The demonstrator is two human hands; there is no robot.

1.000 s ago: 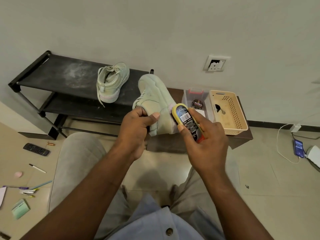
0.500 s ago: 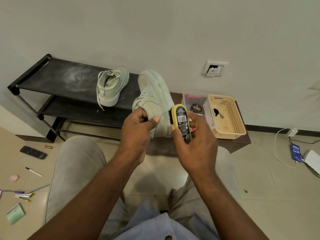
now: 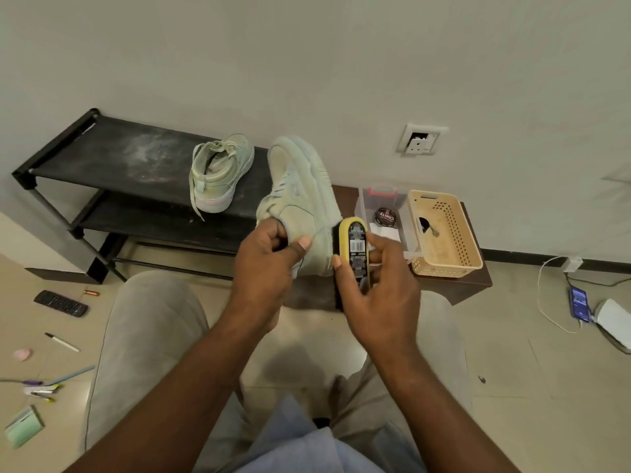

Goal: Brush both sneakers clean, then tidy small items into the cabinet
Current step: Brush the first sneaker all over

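Sneaker one, pale green, is up in the air in front of me, toe pointing away and sole turned to the right, over the gap between the black shoe rack and the low brown surface. My left hand holds it at the ankle opening: the fingers are curled into the collar and the thumb presses flat on the outer side. My right hand grips the brush, a yellow-rimmed block with a black barcode label facing me. Fingers wrap its far edge and the thumb its near one, and the bristle side lies against the sneaker's heel area. The second sneaker stands on the rack's top shelf, laces hanging loose over the edge. On the surface sit a clear box with a round polish tin in it and, touching it on the right, a beige basket. On the floor to my left lie a remote, a pen and other small stationery. A phone on a white cable lies to my right.
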